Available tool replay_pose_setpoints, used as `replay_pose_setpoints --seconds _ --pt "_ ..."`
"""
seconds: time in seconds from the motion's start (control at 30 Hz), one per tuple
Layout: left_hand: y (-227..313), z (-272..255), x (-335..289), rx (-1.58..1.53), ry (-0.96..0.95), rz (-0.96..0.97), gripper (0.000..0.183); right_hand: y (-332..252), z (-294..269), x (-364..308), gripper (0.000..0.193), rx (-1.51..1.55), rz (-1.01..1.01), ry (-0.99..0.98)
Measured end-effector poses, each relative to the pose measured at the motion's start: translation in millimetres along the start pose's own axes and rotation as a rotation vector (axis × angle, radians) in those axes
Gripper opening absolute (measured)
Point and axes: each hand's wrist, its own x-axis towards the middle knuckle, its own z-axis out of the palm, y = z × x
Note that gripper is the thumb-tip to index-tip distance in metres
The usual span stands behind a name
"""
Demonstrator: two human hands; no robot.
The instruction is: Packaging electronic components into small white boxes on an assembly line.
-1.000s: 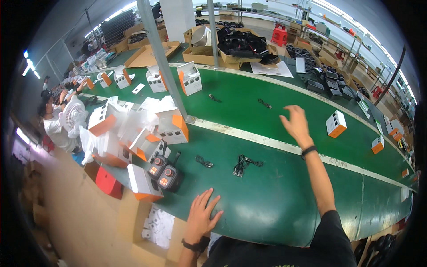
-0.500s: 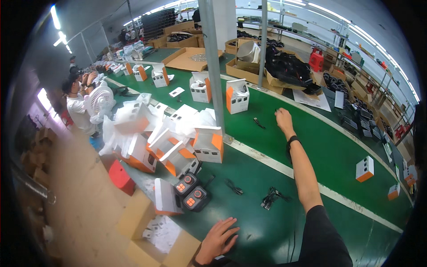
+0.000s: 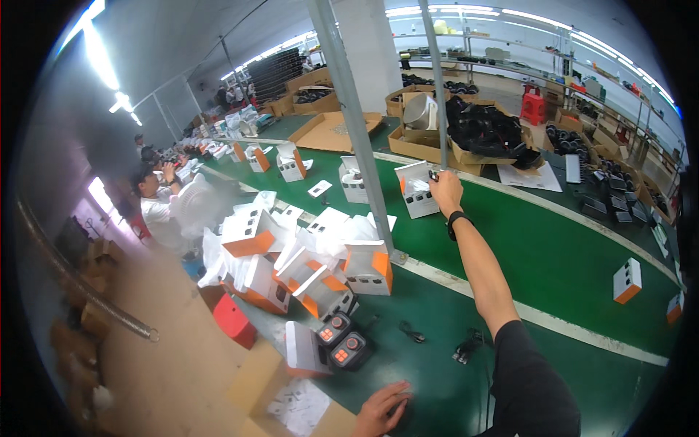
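My right hand [image 3: 447,193] reaches over the green belt to an open white-and-orange box [image 3: 420,205], its fingers closed on a small black cable [image 3: 435,176]; only a short end of it shows. White wrapping sticks up inside that box. My left hand [image 3: 386,408] lies at the near edge of the green table, holding nothing, fingers loosely apart. Beyond it are two black devices with orange buttons [image 3: 342,340], next to a white box [image 3: 303,349] on its side. A coiled black cable [image 3: 411,332] and a black cable bundle [image 3: 468,347] lie to the right.
Opened boxes and white wrapping [image 3: 313,251] crowd the table's left side. A metal post [image 3: 357,116] rises beside the belt [image 3: 539,262]. A closed box [image 3: 627,280] stands at the right. A carton [image 3: 328,419] is near my left hand. People and a fan [image 3: 195,207] are at far left.
My right hand has moved left and away from me, from above the belt to the open box. My left hand has stayed on the table. The view has shifted.
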Motion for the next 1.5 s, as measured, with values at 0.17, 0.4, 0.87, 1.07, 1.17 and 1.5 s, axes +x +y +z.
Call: replay_pose_setpoints --seconds 0.17,0.4,0.87,1.07,1.17,1.5 --pt "-18.4 0.3 -18.0 -0.002 0.092 -0.008 0.023 -19.3 -97.7 -85.5 0.019 0.286 -0.259 0.121" --pt "4.3 -6.1 10.8 -0.036 -0.007 -0.072 0.049 13.8 -363.6 -235.5 0.036 0.4 0.095 -0.008" --pt "118.6 101.3 43.6 -0.501 0.051 -0.089 0.097 21.8 -474.2 -475.0 0.03 0.944 0.442 -0.006" --pt "107.8 93.2 51.2 -0.483 0.0 -0.105 0.091 -28.1 -503.4 -467.7 0.019 0.504 0.095 -0.246" --pt "98.9 87.7 54.7 -0.537 -0.099 -0.139 0.092 -46.9 -481.7 -458.8 0.02 0.408 -0.117 -0.327" --pt "71.7 76.4 36.7 -0.763 -0.178 -0.103 0.082 -12.4 -416.2 -444.5 0.023 -0.001 -0.51 -0.216"
